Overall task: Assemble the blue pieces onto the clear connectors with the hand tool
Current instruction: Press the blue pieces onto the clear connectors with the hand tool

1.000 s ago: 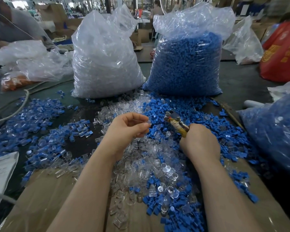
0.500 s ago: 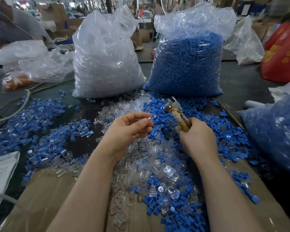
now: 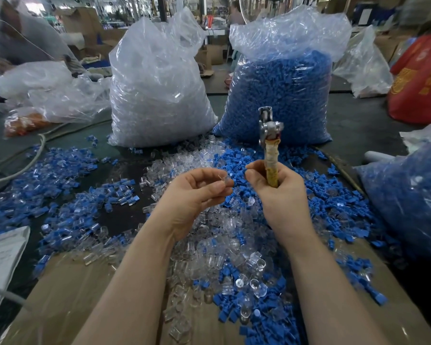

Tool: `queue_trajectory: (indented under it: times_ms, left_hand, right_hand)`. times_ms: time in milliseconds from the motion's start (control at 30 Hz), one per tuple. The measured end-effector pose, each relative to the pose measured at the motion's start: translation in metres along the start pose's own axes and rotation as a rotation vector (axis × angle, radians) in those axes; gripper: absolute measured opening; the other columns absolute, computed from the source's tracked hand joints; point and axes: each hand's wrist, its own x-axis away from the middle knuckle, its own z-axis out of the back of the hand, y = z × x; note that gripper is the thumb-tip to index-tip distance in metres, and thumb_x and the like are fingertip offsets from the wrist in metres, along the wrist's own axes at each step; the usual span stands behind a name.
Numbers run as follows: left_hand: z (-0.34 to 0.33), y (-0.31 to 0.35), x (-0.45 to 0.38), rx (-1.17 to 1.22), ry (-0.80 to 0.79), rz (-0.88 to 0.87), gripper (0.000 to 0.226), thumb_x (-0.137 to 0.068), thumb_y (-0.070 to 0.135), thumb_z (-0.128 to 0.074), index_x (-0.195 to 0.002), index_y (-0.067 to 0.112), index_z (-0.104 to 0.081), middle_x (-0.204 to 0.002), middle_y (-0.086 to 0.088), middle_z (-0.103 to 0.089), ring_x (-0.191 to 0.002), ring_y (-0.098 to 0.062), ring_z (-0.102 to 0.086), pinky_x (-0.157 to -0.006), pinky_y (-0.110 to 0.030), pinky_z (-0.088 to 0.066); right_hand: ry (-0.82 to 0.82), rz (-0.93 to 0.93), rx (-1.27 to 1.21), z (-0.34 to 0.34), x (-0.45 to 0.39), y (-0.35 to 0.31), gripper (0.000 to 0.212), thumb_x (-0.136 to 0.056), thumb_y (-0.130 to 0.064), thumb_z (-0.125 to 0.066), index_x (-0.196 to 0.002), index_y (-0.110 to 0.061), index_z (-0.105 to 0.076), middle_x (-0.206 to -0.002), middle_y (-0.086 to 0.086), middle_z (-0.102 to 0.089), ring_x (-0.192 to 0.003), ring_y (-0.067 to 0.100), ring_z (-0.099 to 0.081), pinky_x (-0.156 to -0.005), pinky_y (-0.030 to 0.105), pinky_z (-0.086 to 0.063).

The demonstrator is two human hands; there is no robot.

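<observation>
I am pinching one clear connector between thumb and fingertips of my left hand, above the loose connectors on the desk; it is looking tiny, light, stiff and slick, so I am judging a grip by its side walls safest, leaving the open end free; my right hand is clenching the tool by its wrapped handle, head upright; the blue pieces are lying scattered just beside; whether one is between my right fingertips, I cannot tell.

Upright hand tool, pinched clear connector
</observation>
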Motion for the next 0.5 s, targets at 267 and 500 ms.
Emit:
queue_trajectory:
  times_ms: [267, 500]
  left_hand:
    - [-0.0015, -0.0017, -0.0011, -0.091, 0.003, -0.036, 0.027, -0.071, 0.012, -0.072, -0.098, 0.008, -0.068, -0.094, -0.010, -0.076, -0.084, -0.017, -0.073, -0.073, -0.023, -0.057]
    - [-0.0033, -0.0009, -0.0013, -0.124, 0.030, -0.078, 0.025, -0.072, 0.013, -0.072, -0.096, 0.010, -0.069, -0.093, -0.012, -0.076, -0.086, -0.021, -0.072, -0.078, -0.027, -0.059]
  right_hand:
    - [-0.067, 0.050, 0.020, -0.0064, 0.0015, -0.0002, 0.016, -0.091, -0.014, -0.068, -0.081, -0.026, -0.064, -0.070, -0.017, -0.066, -0.068, -0.003, -0.061, -0.066, 0.009, -0.049]
    - [-0.054, 0.095, 0.171, -0.0062, 0.0029, 0.0036, 0.013, -0.092, -0.024, -0.068, -0.080, -0.025, -0.061, -0.067, -0.007, -0.060, -0.059, 0.008, -0.050, -0.060, 0.024, -0.047]
